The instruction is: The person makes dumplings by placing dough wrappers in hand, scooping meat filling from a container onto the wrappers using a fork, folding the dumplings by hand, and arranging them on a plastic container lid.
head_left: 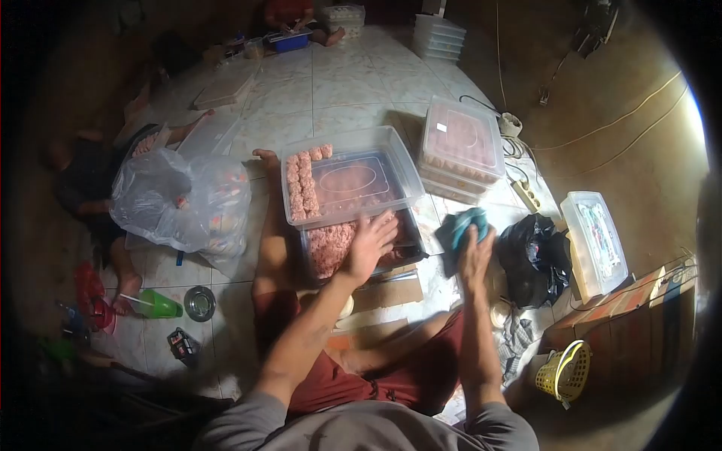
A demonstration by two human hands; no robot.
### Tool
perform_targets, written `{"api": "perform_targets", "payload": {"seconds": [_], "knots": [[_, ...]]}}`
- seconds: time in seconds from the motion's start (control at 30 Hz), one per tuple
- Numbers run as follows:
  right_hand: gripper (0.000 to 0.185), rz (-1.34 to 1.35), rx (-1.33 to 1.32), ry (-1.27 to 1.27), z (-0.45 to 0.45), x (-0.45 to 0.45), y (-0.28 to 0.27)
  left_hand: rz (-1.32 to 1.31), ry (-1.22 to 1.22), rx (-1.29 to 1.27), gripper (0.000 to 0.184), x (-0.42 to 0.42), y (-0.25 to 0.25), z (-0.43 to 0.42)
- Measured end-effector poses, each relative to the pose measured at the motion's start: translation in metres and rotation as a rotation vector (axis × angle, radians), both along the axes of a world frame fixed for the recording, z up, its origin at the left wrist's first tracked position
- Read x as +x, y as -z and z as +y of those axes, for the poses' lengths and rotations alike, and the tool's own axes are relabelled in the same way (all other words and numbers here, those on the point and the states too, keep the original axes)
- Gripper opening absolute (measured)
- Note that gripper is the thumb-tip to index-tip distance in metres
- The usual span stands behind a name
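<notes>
My left hand is over the near edge of a clear plastic box, its fingers spread. Rows of pink meat balls lie along the left side of that box. Beneath it, nearer to me, a dark tray holds a mass of minced meat. Off to the right, my right hand is closed on a teal and dark cloth, slightly blurred, beside a black plastic bag.
Stacked lidded boxes stand behind the cloth. At right are an upright clear container, a cardboard box and a yellow basket. A co-worker sits at left by a large plastic bag; another person is at the back.
</notes>
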State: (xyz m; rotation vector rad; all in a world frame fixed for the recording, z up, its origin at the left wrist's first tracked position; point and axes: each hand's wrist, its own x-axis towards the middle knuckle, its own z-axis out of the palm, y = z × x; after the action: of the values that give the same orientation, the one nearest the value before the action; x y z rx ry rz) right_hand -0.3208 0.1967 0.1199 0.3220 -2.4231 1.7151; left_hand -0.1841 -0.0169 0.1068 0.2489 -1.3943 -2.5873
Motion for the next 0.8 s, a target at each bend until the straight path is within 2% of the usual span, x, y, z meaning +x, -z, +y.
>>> {"api": "perform_targets", "payload": {"seconds": [0.03, 0.07, 0.1, 0.13, 0.17, 0.23, 0.27, 0.37, 0.4, 0.47, 0.5, 0.57, 0.6, 0.67, 0.7, 0.73, 0.8], "knots": [[0.065, 0.031, -0.03, -0.076, -0.011, 0.029, -0.007, -0.029, -0.032, -0.15, 0.106, -0.025, -0.002, 0.008], [0.075, 0.057, -0.128, -0.263, -0.022, 0.052, -0.005, 0.045, -0.003, -0.246, 0.102, -0.048, 0.008, 0.02], [0.073, -0.02, -0.082, -0.308, -0.04, 0.08, -0.015, 0.12, 0.025, -0.341, 0.098, -0.064, 0.013, 0.031], [0.067, -0.011, -0.176, -0.262, -0.052, 0.08, -0.01, 0.132, 0.024, -0.34, 0.098, -0.066, 0.008, 0.042], [0.062, 0.001, -0.206, -0.24, -0.057, 0.07, -0.004, 0.117, -0.035, -0.47, 0.09, -0.06, 0.007, 0.056], [0.053, 0.03, -0.21, -0.219, -0.061, 0.044, 0.007, 0.225, -0.024, -0.38, 0.082, -0.038, -0.004, 0.077], [0.05, 0.064, -0.13, -0.153, -0.066, 0.027, 0.013, 0.159, -0.094, -0.574, 0.081, -0.028, 0.015, 0.083], [0.042, 0.111, -0.022, -0.093, -0.073, 0.008, 0.02, 0.056, 0.104, -0.893, 0.084, 0.009, 0.012, 0.047], [0.04, 0.118, -0.167, -0.098, -0.076, 0.007, 0.019, 0.04, 0.208, -0.715, 0.085, 0.012, 0.007, 0.03], [0.037, 0.103, -0.372, -0.091, -0.077, 0.015, 0.022, 0.215, 0.025, -0.37, 0.082, 0.01, 0.003, 0.033], [0.037, 0.056, -0.368, -0.166, -0.081, 0.027, 0.017, 0.216, 0.022, -0.367, 0.082, 0.004, 0.007, 0.035], [0.037, 0.068, -0.178, -0.352, -0.095, 0.066, 0.027, 0.154, -0.022, -0.377, 0.083, -0.008, 0.013, 0.029], [0.037, 0.064, -0.176, -0.353, -0.088, 0.078, 0.024, 0.048, 0.127, -0.173, 0.092, -0.008, 0.004, 0.018], [0.037, -0.497, -0.656, -0.684, -0.076, 0.098, 0.007, 0.124, 0.32, -0.427, 0.116, -0.005, 0.005, -0.017], [0.037, -0.495, -0.659, -0.68, -0.072, 0.098, 0.012, 0.238, 0.408, -0.61, 0.125, -0.003, -0.001, -0.033], [0.036, -0.558, -0.633, -0.787, -0.066, 0.093, 0.016, 0.27, 0.528, -0.795, 0.134, -0.014, 0.0, -0.054], [0.029, -0.627, -0.583, -0.903, -0.049, 0.089, 0.009, 0.066, 0.448, -0.7, 0.13, -0.018, 0.001, -0.069]]}}
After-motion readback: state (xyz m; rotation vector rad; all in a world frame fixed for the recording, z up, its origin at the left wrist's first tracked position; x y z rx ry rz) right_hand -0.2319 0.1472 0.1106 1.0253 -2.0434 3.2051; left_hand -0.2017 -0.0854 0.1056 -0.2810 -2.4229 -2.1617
